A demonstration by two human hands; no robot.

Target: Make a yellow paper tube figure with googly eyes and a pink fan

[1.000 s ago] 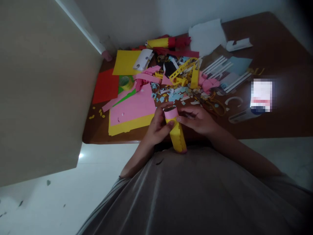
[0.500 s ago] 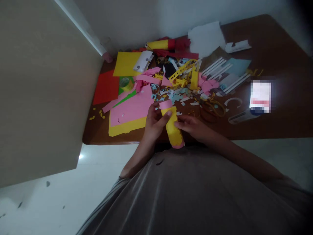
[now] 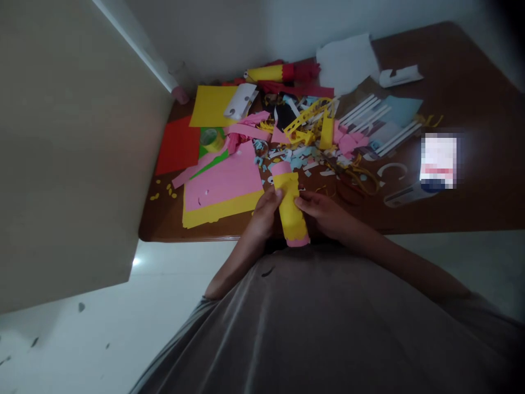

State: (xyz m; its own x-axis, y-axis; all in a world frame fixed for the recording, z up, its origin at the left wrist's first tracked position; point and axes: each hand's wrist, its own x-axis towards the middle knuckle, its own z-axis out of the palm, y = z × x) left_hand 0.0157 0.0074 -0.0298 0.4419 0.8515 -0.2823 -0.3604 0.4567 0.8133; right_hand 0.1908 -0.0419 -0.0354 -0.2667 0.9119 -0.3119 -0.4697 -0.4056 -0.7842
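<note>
A paper tube [image 3: 292,210], wrapped in scalloped yellow paper with pink at both ends, is held between my two hands over the table's front edge. My left hand [image 3: 267,210] grips its left side, thumb on the yellow paper and the other fingers hidden behind. On the right side my right hand [image 3: 322,210] pinches the tube, its thumb and fingertips against the yellow wrap. Close to the tube's upper end lies a small white-and-black paper eye [image 3: 270,179]. Left of it is a pink sheet [image 3: 223,178] over a yellow sheet [image 3: 221,210].
Paper scraps [image 3: 301,158] litter the brown table [image 3: 471,104]. Scissors [image 3: 363,180] lie right of my hands, near a white glue bottle [image 3: 404,194]. A finished-looking yellow and red tube [image 3: 266,74] rests by the wall. Red paper [image 3: 180,145] and a tape roll [image 3: 211,140] are at left.
My left hand has slid down the tube from its pink upper end to the yellow middle. The tube has turned slightly; the right hand stays at its side.
</note>
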